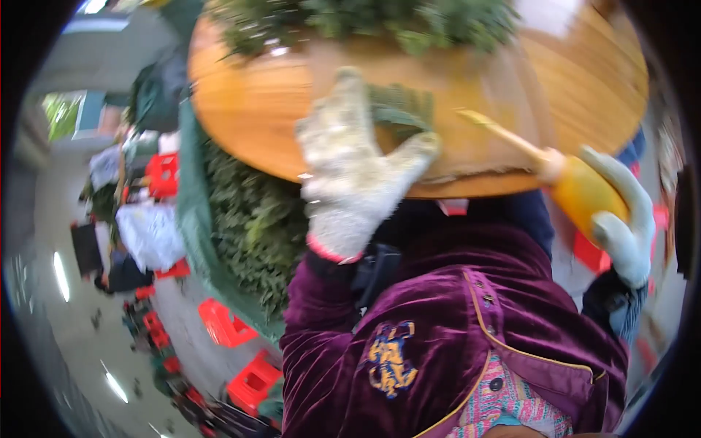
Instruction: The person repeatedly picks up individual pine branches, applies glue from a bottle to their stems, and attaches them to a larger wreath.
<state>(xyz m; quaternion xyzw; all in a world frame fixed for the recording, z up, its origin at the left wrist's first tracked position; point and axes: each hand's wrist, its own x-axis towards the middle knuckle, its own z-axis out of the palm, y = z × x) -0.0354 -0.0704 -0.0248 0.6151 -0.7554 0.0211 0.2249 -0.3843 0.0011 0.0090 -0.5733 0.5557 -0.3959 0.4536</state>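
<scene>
My left hand, in a soiled white knit glove, reaches over the near edge of a round wooden table. Its fingers stretch forward and the thumb stands apart. Between thumb and forefinger lies a small green sprig on a brown board; whether the hand touches it I cannot tell. At the right, my right hand, in a pale glove, is closed round a yellow squeeze bottle. The bottle's long thin nozzle points left over the board, its tip apart from the sprig. Motion blurs the nozzle and the table.
A heap of green foliage covers the table's far side. Left of my lap stands a green sack full of leafy sprigs. Red plastic stools and a pale plastic bag stand farther left.
</scene>
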